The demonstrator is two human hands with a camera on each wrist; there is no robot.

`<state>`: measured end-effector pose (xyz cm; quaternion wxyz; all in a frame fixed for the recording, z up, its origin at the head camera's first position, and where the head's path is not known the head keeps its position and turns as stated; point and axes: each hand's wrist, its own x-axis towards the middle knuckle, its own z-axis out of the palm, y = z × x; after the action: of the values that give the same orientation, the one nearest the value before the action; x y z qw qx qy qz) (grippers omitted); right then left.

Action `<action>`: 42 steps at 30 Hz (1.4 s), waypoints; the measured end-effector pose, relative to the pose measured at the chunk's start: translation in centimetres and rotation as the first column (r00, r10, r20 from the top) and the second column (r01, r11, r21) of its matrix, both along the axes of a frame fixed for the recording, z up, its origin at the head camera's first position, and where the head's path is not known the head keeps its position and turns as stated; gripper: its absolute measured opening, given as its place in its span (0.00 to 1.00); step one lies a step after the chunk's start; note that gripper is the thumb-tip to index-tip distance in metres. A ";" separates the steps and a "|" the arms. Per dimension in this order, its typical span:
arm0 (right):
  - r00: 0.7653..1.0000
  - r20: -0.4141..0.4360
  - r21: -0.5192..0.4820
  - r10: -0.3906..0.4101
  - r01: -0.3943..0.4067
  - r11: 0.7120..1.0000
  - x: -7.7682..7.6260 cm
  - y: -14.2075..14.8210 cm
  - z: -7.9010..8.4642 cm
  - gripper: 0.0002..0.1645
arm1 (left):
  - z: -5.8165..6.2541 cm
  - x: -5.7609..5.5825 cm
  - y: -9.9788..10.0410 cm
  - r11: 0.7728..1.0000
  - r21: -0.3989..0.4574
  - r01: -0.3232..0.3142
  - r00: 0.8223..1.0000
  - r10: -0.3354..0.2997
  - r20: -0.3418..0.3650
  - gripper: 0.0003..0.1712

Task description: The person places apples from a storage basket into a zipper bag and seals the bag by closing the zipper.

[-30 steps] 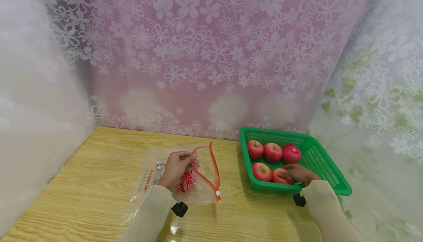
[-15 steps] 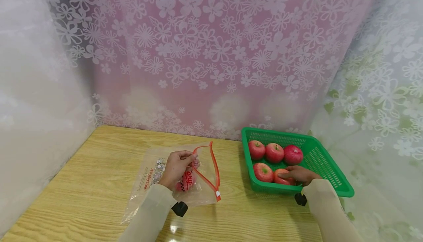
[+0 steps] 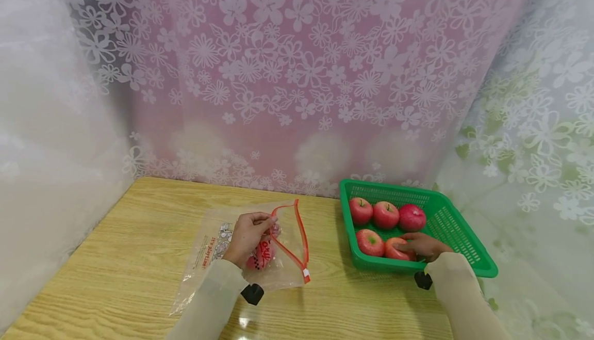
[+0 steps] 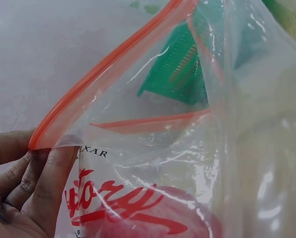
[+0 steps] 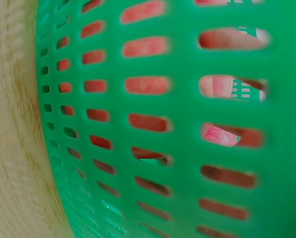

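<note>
My left hand (image 3: 248, 234) pinches the orange zip edge of a clear zip bag (image 3: 284, 270) that lies on the table, its mouth spread apart. A white slider sits at the near end of the zip. Through the printed plastic in the left wrist view, a round red fruit (image 4: 158, 210) shows behind the red lettering. My right hand (image 3: 426, 245) reaches into a green basket (image 3: 457, 234) and holds an apple (image 3: 393, 248) at its near side, fingers over the top. In the right wrist view, the basket wall (image 5: 183, 104) hides most of that hand and apple.
Several other apples sit in the basket, including a back-row apple (image 3: 385, 214) and one beside the held apple (image 3: 369, 242). The wooden table (image 3: 139, 237) meets a pink floral curtain (image 3: 278, 97) behind. White floral sheeting (image 3: 533, 175) borders the right side.
The head view has shifted slightly. My right hand stays at the same apple, its fingers moving only a little. My left hand and the bag stay as they were.
</note>
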<state>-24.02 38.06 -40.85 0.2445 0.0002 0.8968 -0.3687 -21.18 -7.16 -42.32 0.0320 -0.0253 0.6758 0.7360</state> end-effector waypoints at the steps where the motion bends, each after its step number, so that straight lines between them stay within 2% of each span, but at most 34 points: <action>1: 1.000 -0.003 0.007 -0.004 0.004 1.000 0.0 0.0 0.0 0.40 | 0.0 0.0 0.0 1.000 -0.004 -0.002 1.000 0.002 0.000 0.12; 9: 0.999 -0.025 0.024 -0.045 0.046 0.999 0.4 -0.1 0.2 0.39 | 0.2 0.2 0.0 1.000 -0.006 -0.005 1.000 0.005 0.002 0.12; 19: 0.997 -0.068 0.074 -0.031 0.036 0.997 0.3 0.1 0.3 0.39 | 0.1 0.2 -0.1 1.000 0.002 -0.001 1.000 0.001 -0.003 0.12; 35: 0.994 -0.085 0.029 -0.067 0.070 0.997 0.6 0.0 0.9 0.39 | 0.1 0.5 -0.2 1.000 0.015 0.010 1.000 -0.009 -0.019 0.15; 42: 0.993 -0.074 -0.039 -0.096 0.093 0.995 1.1 0.0 1.1 0.39 | 0.1 0.6 -0.3 0.999 0.033 0.008 1.000 -0.007 -0.021 0.14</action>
<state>-22.91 38.10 -39.75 0.1927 0.0245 0.8977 -0.3954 -20.56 -7.46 -42.19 0.0282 -0.0146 0.6640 0.7471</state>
